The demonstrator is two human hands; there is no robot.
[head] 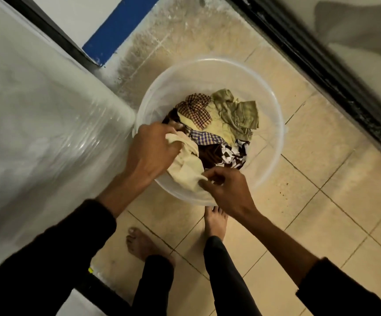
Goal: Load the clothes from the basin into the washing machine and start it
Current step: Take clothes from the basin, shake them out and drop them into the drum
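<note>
A clear plastic basin [274, 124] stands on the tiled floor, holding a heap of clothes: a green cloth [237, 112], a brown checked cloth [195, 108], a blue checked cloth [204, 136] and dark pieces. A cream cloth [187, 166] hangs over the basin's near rim. My left hand [150, 149] grips its upper end inside the basin. My right hand [227, 188] pinches its lower corner at the rim. The white, plastic-wrapped washing machine [36, 124] fills the left side; its door is out of view.
My two bare feet [215, 221] stand just in front of the basin. A dark door frame [321, 71] runs along the right. A wall with a blue stripe [119, 26] lies behind the basin. Bare tiled floor [321, 201] lies to the right.
</note>
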